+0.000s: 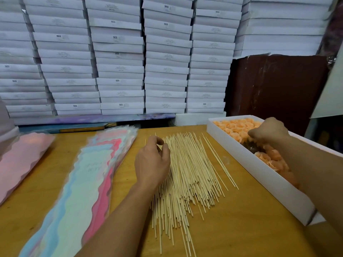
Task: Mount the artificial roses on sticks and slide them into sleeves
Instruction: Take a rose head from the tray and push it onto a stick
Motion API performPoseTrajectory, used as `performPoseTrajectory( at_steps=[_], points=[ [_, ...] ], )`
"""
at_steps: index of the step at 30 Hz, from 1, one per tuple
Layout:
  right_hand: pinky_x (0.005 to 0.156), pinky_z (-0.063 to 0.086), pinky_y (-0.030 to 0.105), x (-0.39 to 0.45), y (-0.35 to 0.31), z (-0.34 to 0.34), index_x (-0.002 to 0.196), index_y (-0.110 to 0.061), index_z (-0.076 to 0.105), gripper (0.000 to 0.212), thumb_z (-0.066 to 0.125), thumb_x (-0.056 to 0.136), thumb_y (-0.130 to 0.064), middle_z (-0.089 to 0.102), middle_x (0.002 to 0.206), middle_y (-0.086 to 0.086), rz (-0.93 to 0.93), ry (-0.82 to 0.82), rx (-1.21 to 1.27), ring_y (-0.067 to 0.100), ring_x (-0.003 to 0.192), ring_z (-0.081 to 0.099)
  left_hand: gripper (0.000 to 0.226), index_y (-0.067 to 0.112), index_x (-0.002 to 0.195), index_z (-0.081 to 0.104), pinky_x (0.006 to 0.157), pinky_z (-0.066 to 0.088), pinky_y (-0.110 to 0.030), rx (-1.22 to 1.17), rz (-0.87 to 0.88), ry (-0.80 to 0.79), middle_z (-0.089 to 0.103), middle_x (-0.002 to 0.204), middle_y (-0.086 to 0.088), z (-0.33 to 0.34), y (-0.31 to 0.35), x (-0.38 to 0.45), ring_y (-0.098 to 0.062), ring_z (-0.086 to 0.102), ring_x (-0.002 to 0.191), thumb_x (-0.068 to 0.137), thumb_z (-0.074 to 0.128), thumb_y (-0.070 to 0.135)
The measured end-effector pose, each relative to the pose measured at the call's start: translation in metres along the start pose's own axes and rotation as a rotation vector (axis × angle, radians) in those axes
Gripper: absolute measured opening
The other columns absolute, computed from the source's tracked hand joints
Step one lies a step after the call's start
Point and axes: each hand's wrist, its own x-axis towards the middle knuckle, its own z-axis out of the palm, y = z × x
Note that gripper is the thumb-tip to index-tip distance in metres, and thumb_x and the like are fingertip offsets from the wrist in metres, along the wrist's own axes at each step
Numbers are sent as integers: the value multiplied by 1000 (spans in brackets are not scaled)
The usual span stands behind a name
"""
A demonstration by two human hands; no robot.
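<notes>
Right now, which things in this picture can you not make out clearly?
- Head view: whether the right hand holds a rose; its fingers are buried among the orange roses.
- Whether the left hand pinches a stick; its curled fingers hide the tips.
- Print on the stacked boxes: too small.
- Sleeves: cut off by the lower edge.

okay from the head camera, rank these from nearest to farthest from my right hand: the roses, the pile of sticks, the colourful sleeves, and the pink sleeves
From the right hand:
1. Roses: in the white box, right under the hand.
2. Sticks: mid-table, left of the box.
3. Colourful sleeves: beyond the sticks, further left.
4. Pink sleeves: at the table's far left edge.
</notes>
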Motion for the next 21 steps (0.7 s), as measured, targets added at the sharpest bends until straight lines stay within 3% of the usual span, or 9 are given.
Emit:
performPoseTrajectory(
  at_steps=[5,8,10,15,18,21],
  points=[
    [52,47,35,-27,-44,-16,73,-7,65,23,76,77,-27,63,68,8,-190,42,132,24,60,59,5,18,96,64,60,46,-32,-128,41,-48,57,63,8,0,1,0,-10,54,61,95,64,23],
    [49,43,31,-65,-74,-16,63,-15,67,18,79,72,-26,65,63,2,-318,-41,213,17,60,60,17,18,107,71,63,43,-9,-206,43,-96,61,74,15,0,2,-1,-1,59,70,92,69,26],
    [50,35,26,-93,-90,-9,58,-19,65,22,80,73,-26,62,53,-6,-377,-134,254,11,58,58,31,18,118,69,66,45,-5,-289,29,-137,65,81,14,0,3,-2,5,61,77,88,74,27],
    [53,41,27,-139,-113,17,63,-17,63,20,79,70,-29,63,64,-4,-468,-276,293,14,59,57,57,23,132,61,82,55,-20,-372,0,-251,69,101,12,1,5,-1,-2,65,92,79,82,29],
    [55,41,31,-149,-121,27,59,-17,59,24,77,71,-29,60,60,-2,-484,-323,314,15,56,53,40,23,121,70,83,57,-30,-375,34,-264,73,97,8,1,4,-1,-8,67,91,82,80,23],
    [54,42,30,-149,-123,31,65,-17,61,25,77,77,-33,64,64,0,-527,-403,352,14,56,53,23,29,105,72,76,56,-25,-364,24,-213,73,88,8,0,2,-1,-8,67,83,84,78,20]
  ],
)
